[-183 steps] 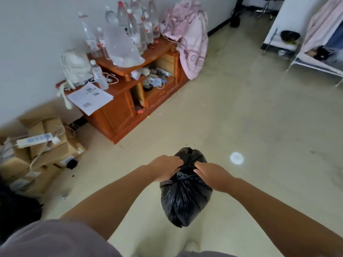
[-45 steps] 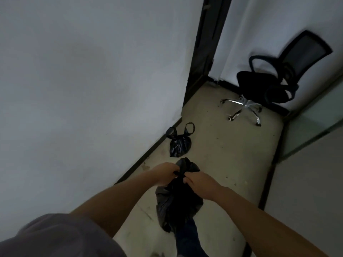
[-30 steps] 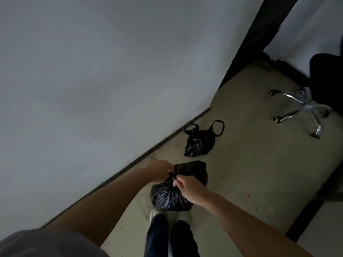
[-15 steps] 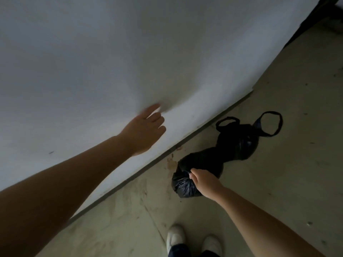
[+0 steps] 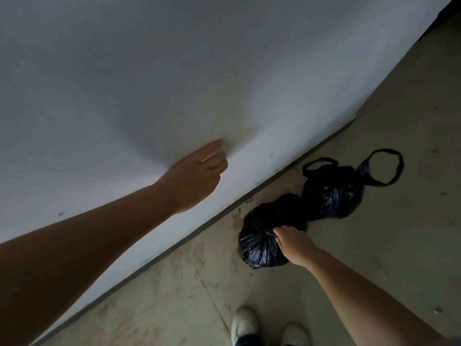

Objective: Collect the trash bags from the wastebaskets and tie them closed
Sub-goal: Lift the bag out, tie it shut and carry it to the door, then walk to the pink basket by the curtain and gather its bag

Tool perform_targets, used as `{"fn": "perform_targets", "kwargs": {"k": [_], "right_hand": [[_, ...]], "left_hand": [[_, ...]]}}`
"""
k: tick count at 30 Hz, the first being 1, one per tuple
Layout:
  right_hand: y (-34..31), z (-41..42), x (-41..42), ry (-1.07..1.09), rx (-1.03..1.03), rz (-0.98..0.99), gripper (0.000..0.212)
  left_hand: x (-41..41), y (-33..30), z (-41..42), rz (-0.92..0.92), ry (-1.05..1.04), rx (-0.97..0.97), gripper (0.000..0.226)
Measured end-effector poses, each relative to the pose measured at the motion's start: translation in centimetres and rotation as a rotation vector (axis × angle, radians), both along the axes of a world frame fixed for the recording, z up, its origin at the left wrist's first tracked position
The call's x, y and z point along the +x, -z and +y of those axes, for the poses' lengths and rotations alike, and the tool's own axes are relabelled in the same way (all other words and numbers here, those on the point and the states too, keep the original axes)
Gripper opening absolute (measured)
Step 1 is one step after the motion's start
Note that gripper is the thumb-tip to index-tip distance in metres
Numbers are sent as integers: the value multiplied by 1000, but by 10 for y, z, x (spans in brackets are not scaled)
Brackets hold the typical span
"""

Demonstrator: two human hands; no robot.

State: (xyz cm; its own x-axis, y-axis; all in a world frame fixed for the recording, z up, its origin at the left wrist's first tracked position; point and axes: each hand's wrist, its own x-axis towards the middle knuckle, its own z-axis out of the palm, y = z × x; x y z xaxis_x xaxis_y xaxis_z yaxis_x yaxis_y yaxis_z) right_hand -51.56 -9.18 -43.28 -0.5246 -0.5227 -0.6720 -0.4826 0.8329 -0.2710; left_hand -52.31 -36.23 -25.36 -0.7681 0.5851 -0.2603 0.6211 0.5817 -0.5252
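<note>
black plastic, crinkled and glossy: the nearer bag (image 5: 264,236) now sits on the floor (image 5: 374,245) beside the wall (image 5: 174,71), where a second ago it hung in the air between both hands. the right hand (image 5: 294,243) grasps it at its gathered top, fingers curled down into the plastic; whether the knot under that grip is finished i cannot tell, since the hand covers it. just beyond the grip, touching the held bag's far side, lies the second bag (image 5: 331,193), closed, its two handle loops standing free above the bundle.

the left hand (image 5: 194,181) has let go of the bag altogether. it is released, fingers straight, held up and well away to the far side of the grip, its fingertips at the wall as if for balance; half a second ago it was in much the same pose, so it looks settled there.

the view has dropped lower and closer to the floor, with white shoes (image 5: 269,325) showing below the grip. my reading is that this bag is being parked next to the other one, so the carrying step is about over. what remains here is only to loosen the right hand; a rounded bag set down this way could roll a little.
</note>
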Motion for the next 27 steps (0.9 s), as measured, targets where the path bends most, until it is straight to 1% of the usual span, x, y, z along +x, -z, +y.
{"fn": "perform_targets", "kwargs": {"k": [1, 3, 4, 6, 7, 8, 12, 15, 17, 20, 22, 27], "right_hand": [[-12, 2, -2, 18, -1, -23, 37], [-44, 5, -9, 40, -6, -55, 43], [-63, 6, -14, 44, -11, -58, 44], [-105, 6, -23, 44, -19, -35, 43], [-128, 5, -27, 39, -19, -15, 42], [-150, 5, -30, 33, -18, 12, 41], [-241, 6, -12, 19, -48, 176, 42], [-298, 12, 14, -12, -89, 282, 43], [-329, 15, 27, -36, -123, 316, 43], [-361, 18, 43, -87, -150, 320, 42], [-374, 19, 52, -150, -145, 314, 41], [-396, 6, 77, -394, -167, 319, 39]], "left_hand": [[1, -3, 4, -15, -31, 27, 28], [2, -17, 16, -52, -114, 88, 16], [4, -26, 24, -102, -195, 74, 15], [6, -36, 39, -240, -391, 19, 29], [9, -47, 50, -309, -469, 22, 33], [12, -57, 60, -355, -533, 55, 35], [49, -105, 105, -483, -758, 288, 41], [84, -146, 130, -466, -860, 483, 38], [105, -171, 139, -444, -931, 556, 35], [133, -200, 147, -438, -993, 564, 38], [149, -214, 150, -396, -1047, 592, 39], [210, -233, 155, -258, -1256, 659, 35]]}}
